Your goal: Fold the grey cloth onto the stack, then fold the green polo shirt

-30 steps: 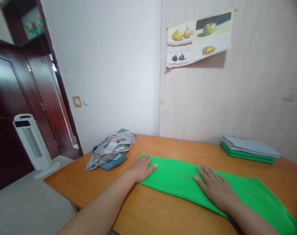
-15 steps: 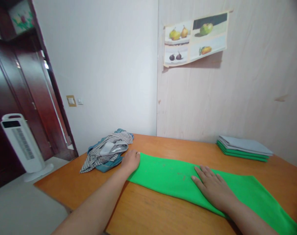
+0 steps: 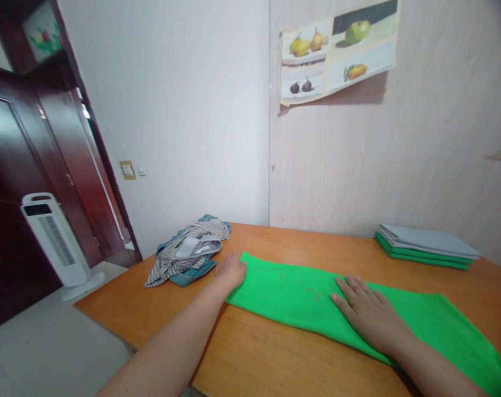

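A long folded piece of bright green cloth (image 3: 291,292), with a few brownish marks on it, lies across the table; whether it is a garment I cannot tell. My left hand (image 3: 232,271) is closed on its left end, fingertips partly hidden, and a small corner of cloth sticks up beside the knuckles. Flat on the cloth, right of its middle, rests my right hand (image 3: 370,314) with the fingers spread. The cloth widens towards the right and runs out of view at the lower right.
A crumpled heap of striped and blue clothes (image 3: 190,248) sits just beyond my left hand. At the back right is a neat stack of grey and green folded cloths (image 3: 427,248). The wooden table (image 3: 275,353) meets the wall behind. A white tower fan (image 3: 60,242) stands on the floor.
The view has shifted slightly, so everything on the table appears a little further right. At the left end, the green cloth's corner stands up slightly by my left hand. My right hand stays flat.
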A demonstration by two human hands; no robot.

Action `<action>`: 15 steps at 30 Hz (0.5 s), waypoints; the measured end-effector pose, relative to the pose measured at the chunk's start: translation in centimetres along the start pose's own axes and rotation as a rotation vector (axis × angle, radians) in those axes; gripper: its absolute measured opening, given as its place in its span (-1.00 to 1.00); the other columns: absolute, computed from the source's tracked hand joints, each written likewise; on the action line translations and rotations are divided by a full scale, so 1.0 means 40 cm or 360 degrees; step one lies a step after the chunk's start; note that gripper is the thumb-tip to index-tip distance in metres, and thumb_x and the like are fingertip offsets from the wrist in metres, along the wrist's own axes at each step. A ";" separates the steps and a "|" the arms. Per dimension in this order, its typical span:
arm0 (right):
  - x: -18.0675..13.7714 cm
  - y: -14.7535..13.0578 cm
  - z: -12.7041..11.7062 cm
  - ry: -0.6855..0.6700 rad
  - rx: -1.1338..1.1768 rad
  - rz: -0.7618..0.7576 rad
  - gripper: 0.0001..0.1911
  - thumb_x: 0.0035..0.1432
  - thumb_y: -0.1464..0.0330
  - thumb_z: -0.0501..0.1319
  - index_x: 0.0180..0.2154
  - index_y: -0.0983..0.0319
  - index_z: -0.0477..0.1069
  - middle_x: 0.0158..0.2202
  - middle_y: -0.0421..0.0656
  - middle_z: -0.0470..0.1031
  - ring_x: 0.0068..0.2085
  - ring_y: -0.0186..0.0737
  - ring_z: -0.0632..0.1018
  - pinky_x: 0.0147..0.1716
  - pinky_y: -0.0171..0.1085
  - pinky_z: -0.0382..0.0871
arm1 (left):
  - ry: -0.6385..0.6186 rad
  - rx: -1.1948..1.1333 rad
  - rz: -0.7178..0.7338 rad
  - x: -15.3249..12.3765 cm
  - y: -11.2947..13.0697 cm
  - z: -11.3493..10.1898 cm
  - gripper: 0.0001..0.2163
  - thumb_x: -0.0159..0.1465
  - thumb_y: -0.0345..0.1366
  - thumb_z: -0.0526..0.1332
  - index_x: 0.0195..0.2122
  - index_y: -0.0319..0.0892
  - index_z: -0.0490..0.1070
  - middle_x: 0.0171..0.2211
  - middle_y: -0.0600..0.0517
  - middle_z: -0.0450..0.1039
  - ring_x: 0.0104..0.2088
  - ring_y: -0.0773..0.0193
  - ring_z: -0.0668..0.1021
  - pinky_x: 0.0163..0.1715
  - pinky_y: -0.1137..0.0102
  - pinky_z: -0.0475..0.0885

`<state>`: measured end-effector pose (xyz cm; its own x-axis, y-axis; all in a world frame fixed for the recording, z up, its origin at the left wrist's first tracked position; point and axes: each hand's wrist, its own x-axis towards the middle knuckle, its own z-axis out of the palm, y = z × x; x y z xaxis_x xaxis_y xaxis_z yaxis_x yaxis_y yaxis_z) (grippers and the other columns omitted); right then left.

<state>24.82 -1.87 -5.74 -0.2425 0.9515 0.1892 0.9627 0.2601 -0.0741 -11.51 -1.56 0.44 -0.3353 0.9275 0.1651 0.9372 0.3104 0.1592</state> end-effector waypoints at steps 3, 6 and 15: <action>0.000 -0.003 -0.005 -0.0022 -0.0006 0.0012 -0.20 0.27 -0.11 -0.22 0.37 0.17 0.08 0.42 -0.09 0.02 0.40 0.03 0.03 0.32 0.15 -0.07 | 0.0073 0.0024 0.0010 -0.017 0.013 -0.008 -0.66 0.41 -0.11 -0.05 0.01 -0.17 0.33 -0.10 -0.19 0.55 -0.07 -0.01 0.59 -0.16 0.22 0.43; 0.000 -0.005 -0.009 -0.0027 0.0009 0.0016 -0.20 0.28 -0.11 -0.22 0.37 0.17 0.08 0.42 -0.09 0.01 0.41 0.02 0.03 0.33 0.14 -0.07 | 0.0099 0.0055 0.0031 -0.028 0.020 -0.016 -0.64 0.43 -0.06 -0.10 0.06 -0.16 0.28 -0.15 -0.17 0.56 -0.09 -0.01 0.59 -0.15 0.20 0.42; -0.002 -0.013 -0.023 -0.0066 -0.0017 0.0038 -0.20 0.29 -0.12 -0.24 0.37 0.16 0.08 0.42 -0.10 0.00 0.41 0.00 0.03 0.33 0.14 -0.07 | 0.0121 0.0114 0.0045 -0.029 0.015 -0.014 -0.67 0.40 -0.05 0.01 0.02 -0.16 0.30 -0.11 -0.20 0.52 -0.05 -0.03 0.56 -0.10 0.18 0.39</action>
<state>24.45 -2.24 -4.82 -0.2242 0.9634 0.1468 0.9694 0.2359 -0.0676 -10.61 -2.54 0.89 -0.3125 0.9185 0.2423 0.9499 0.3011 0.0836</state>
